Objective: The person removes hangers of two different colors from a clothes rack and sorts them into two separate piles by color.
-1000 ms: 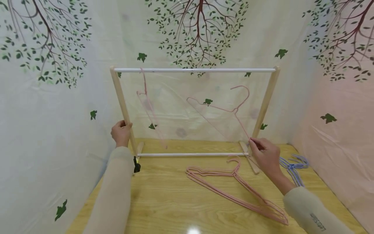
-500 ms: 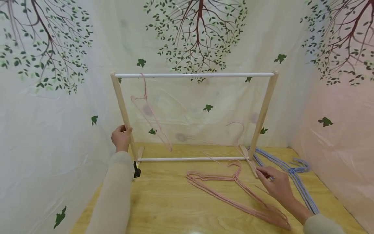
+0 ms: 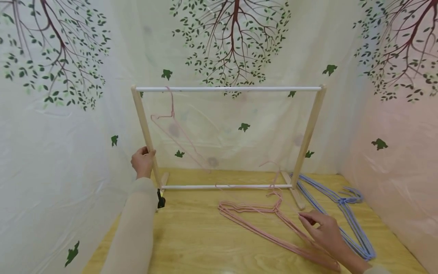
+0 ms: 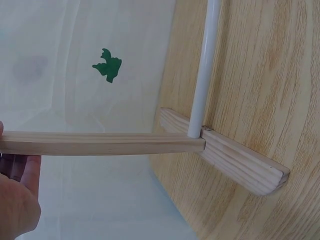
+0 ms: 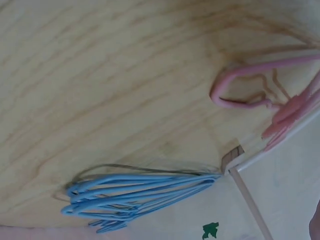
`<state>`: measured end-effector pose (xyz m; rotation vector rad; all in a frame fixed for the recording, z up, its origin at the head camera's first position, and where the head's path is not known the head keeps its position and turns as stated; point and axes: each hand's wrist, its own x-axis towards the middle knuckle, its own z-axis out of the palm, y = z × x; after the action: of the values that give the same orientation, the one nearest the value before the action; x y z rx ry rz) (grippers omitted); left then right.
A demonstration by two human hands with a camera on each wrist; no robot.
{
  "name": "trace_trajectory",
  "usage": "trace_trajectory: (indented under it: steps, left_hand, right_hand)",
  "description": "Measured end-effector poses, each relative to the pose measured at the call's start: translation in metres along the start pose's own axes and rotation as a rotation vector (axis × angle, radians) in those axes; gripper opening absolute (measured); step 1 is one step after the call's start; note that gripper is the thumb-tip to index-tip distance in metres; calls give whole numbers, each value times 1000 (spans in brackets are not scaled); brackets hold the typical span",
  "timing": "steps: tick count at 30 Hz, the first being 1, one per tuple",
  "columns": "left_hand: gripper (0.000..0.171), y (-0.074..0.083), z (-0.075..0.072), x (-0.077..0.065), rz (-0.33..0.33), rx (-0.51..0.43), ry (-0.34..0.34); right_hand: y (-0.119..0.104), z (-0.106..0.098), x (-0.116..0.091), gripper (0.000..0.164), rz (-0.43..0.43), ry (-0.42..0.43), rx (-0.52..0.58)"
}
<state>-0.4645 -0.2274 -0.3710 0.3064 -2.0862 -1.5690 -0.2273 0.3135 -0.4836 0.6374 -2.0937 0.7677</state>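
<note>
My left hand (image 3: 142, 163) grips the left wooden post (image 3: 143, 118) of a small garment rack; in the left wrist view the fingers of that hand (image 4: 20, 200) lie at the same post (image 4: 100, 144). Low on the right, my right hand (image 3: 325, 230) pinches a pink clothes hanger (image 3: 275, 178), blurred by motion, its hook pointing away toward the rack's lower bar. Beneath it, several pink hangers (image 3: 276, 208) lie stacked on the table. One more pink hanger (image 3: 172, 113) hangs by its hook near the left end of the white top rail (image 3: 232, 89).
Several blue hangers (image 3: 342, 201) lie stacked right of the rack, beside the right foot (image 3: 295, 198). A white lower bar (image 3: 212, 187) joins the two feet. A small black item (image 3: 161, 199) sits by the left foot. Patterned cloth (image 3: 212, 140) walls the wooden table (image 3: 191, 236).
My right hand has come down toward me and slightly right, lowering the pink hanger from rack height to near the table. The hanging hanger has swung round. My left hand stays on the post.
</note>
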Motion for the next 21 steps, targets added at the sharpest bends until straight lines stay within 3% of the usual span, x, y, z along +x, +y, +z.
trace_trajectory:
  steps: [7,12,21]
  left_hand:
    - [34,2,0,-4,0,-6,-2]
    - [34,4,3,-5,5,-10,7]
    - [34,4,-1,-10,1,-9,26]
  right_hand:
    - [-2,0,-15,34,11,-41,43]
    - [-2,-1,-20,31,77,-33,46]
    - [15,4,-31,13,243,-109,-91]
